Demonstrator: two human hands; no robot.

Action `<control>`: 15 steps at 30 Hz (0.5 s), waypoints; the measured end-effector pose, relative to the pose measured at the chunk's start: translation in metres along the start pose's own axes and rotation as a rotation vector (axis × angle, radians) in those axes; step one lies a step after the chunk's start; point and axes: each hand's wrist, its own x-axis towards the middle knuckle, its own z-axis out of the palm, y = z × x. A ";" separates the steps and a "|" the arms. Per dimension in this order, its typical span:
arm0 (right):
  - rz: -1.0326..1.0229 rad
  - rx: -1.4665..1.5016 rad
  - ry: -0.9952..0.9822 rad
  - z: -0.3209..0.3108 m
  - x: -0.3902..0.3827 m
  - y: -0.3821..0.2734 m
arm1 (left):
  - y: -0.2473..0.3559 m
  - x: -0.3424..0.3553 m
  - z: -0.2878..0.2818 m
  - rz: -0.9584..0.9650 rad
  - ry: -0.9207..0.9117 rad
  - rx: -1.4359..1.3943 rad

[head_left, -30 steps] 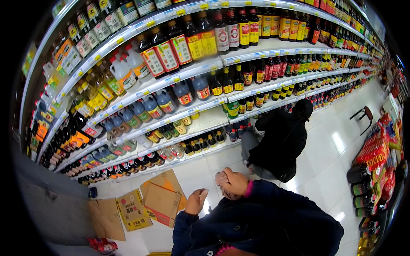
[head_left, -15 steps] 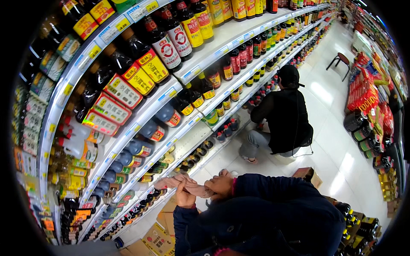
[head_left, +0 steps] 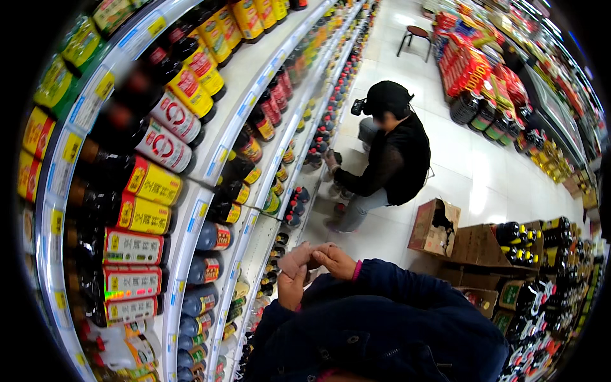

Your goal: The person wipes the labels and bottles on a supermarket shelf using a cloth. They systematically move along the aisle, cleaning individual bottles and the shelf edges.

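A limp pinkish-beige item (head_left: pixel 300 253), perhaps gloves, sits between my hands at the lower middle, in front of my dark sleeves. My left hand (head_left: pixel 290 288) grips its lower left part. My right hand (head_left: pixel 336 264), with a pink cuff at the wrist, grips its right part, close beside my left hand. Just past my hands are lower shelves (head_left: pixel 259 253) of dark bottles.
Curving shelves (head_left: pixel 202 162) of bottles line the left. A person in black (head_left: pixel 398 159) crouches ahead at the lower shelf. An open carton (head_left: pixel 425 232) and stacked bottle cases (head_left: pixel 474 245) stand at right; bagged goods (head_left: pixel 455 67) and a stool (head_left: pixel 412 35) are farther back.
My view has turned to face along the aisle, bringing the bottle cases into sight. My left hand has joined my right on the pinkish item. The crouching person's head has turned.
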 end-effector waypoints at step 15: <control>0.008 -0.215 0.439 -0.007 0.008 -0.032 | -0.010 0.053 -0.031 -0.264 -0.308 0.154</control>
